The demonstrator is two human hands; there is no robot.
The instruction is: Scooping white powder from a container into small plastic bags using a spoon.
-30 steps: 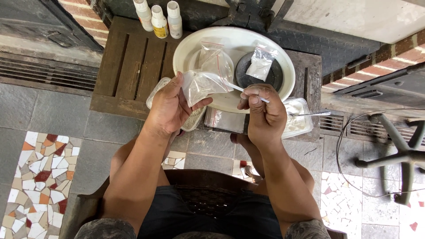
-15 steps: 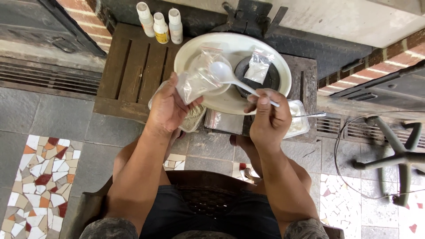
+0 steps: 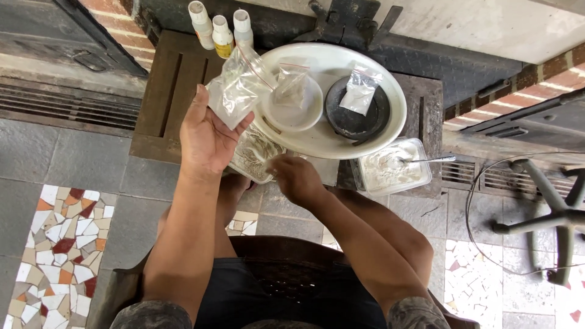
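My left hand (image 3: 207, 137) is raised palm-up and holds a clear zip bag (image 3: 236, 90) with white powder in it, in front of the big white plate (image 3: 390, 125). My right hand (image 3: 295, 178) has dropped low, fingers curled, right beside a clear tub of pale pieces (image 3: 253, 155) at the table's near edge. Whether it holds anything is hidden. On the plate stand a small white bowl (image 3: 301, 113) with a little bag (image 3: 291, 84) in it and a black bowl (image 3: 347, 122) with another bag (image 3: 359, 91).
A clear tub of white powder (image 3: 390, 170) with a metal spoon (image 3: 429, 160) in it sits right of the plate. Three small bottles (image 3: 222, 27) stand at the back of the dark wooden table (image 3: 164, 91). A chair base (image 3: 548, 213) and cable lie at right.
My right hand has come down from the bag to the tub of pale pieces, and the white spoon it held over the bag is out of sight. My left hand lifted the bag left.
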